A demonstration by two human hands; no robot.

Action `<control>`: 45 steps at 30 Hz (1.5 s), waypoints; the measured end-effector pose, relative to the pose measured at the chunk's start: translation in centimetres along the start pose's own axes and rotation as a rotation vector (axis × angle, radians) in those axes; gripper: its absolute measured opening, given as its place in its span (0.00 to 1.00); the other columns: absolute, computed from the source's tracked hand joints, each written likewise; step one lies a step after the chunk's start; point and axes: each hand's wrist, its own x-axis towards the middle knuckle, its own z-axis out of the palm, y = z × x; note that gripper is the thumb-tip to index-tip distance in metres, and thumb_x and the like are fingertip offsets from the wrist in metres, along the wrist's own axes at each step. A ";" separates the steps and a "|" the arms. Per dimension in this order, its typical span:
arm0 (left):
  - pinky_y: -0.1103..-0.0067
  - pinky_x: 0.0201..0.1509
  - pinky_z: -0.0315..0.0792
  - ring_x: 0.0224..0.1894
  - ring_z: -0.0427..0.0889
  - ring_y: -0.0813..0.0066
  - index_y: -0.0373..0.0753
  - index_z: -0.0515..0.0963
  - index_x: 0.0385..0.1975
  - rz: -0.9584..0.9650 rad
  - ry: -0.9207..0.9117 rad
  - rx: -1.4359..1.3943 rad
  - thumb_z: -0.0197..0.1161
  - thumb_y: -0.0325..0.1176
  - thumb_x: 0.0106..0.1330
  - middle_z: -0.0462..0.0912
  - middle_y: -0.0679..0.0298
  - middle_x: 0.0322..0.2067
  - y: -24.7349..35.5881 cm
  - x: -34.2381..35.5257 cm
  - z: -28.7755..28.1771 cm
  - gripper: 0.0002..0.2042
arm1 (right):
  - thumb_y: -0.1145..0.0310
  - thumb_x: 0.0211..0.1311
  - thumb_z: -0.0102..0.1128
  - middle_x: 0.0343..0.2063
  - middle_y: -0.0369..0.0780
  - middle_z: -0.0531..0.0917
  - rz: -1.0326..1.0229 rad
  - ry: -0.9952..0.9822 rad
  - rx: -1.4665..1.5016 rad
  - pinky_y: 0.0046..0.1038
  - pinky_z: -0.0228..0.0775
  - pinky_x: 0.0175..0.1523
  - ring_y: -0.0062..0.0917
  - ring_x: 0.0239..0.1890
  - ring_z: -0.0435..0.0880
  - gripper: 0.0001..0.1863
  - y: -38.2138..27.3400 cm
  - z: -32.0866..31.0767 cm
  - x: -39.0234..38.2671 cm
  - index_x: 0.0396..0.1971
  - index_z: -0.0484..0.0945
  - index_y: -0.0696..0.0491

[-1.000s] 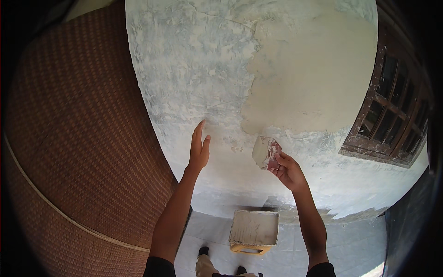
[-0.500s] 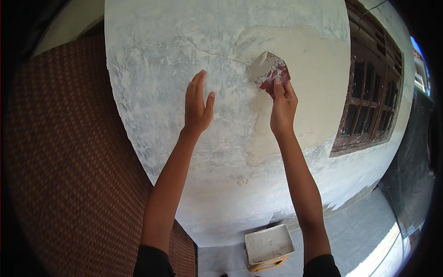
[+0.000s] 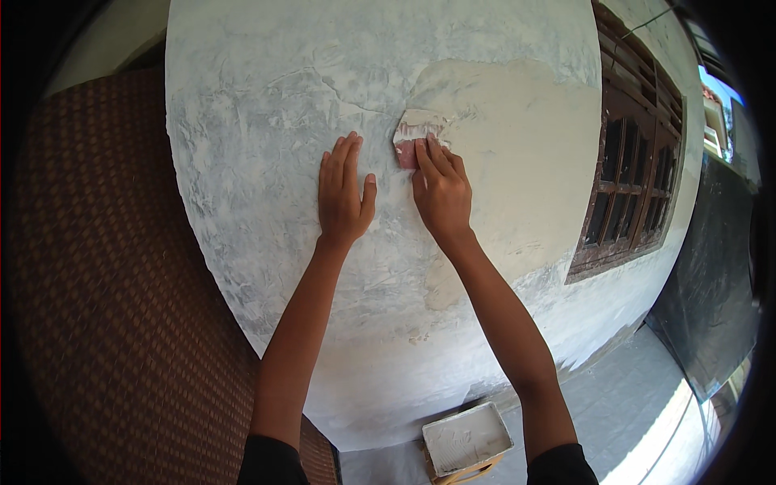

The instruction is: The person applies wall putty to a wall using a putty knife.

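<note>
With fingers pressed over its back, my right hand (image 3: 443,194) grips a small reddish putty scraper (image 3: 407,153). Pale putty smears its upper part, and the blade lies against the wall (image 3: 242,153) at the left border of a smooth cream putty patch (image 3: 525,170). My left hand (image 3: 343,198) is open and holds nothing, its fingers stretched upward and thumb apart. It is at the wall's bluish-white, streaky surface, left of the scraper; whether the palm touches is hidden. A thin crack (image 3: 343,97) runs above both hands.
Below, on the grey floor (image 3: 598,412), a rectangular tray of white putty (image 3: 467,439) rests on a yellowish stand (image 3: 477,474). A brown woven panel (image 3: 121,242) borders the left side. To the right are a wooden window (image 3: 634,182) and a dark leaning sheet (image 3: 703,275).
My right hand has moved left and slightly down with the scraper, turning it from tilted off the wall to flat against it. My left hand stays nearly in place, its fingers more spread in view.
</note>
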 end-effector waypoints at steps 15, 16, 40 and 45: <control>0.56 0.71 0.52 0.69 0.62 0.54 0.33 0.61 0.65 -0.008 0.019 0.017 0.51 0.34 0.66 0.67 0.54 0.65 -0.1 -0.7 0.5 0.27 | 0.78 0.54 0.58 0.44 0.56 0.81 -0.254 -0.345 -0.305 0.24 0.82 0.29 0.36 0.42 0.81 0.18 -0.6 -0.6 0.5 0.46 0.77 0.68; 0.56 0.71 0.52 0.69 0.62 0.54 0.33 0.61 0.65 -0.010 0.016 0.019 0.51 0.34 0.66 0.67 0.54 0.65 0.0 -0.7 0.3 0.27 | 0.78 0.54 0.58 0.44 0.56 0.81 -0.253 -0.347 -0.302 0.24 0.82 0.29 0.36 0.42 0.81 0.18 -1.0 -0.9 0.3 0.46 0.77 0.68; 0.55 0.72 0.48 0.70 0.59 0.52 0.34 0.61 0.66 0.044 -0.022 0.058 0.49 0.31 0.67 0.64 0.52 0.66 -1.0 1.9 -0.5 0.26 | 0.74 0.58 0.60 0.40 0.59 0.83 -0.438 -0.413 -0.303 0.27 0.83 0.35 0.37 0.39 0.83 0.14 -1.9 -2.9 -9.1 0.39 0.81 0.69; 0.56 0.71 0.51 0.69 0.60 0.53 0.34 0.63 0.64 0.073 -0.037 0.136 0.51 0.29 0.65 0.64 0.53 0.66 -1.2 1.5 -0.8 0.26 | 0.71 0.61 0.59 0.40 0.57 0.83 -0.461 -0.506 -0.228 0.29 0.83 0.36 0.36 0.40 0.83 0.13 -2.6 -5.4 -13.3 0.36 0.81 0.68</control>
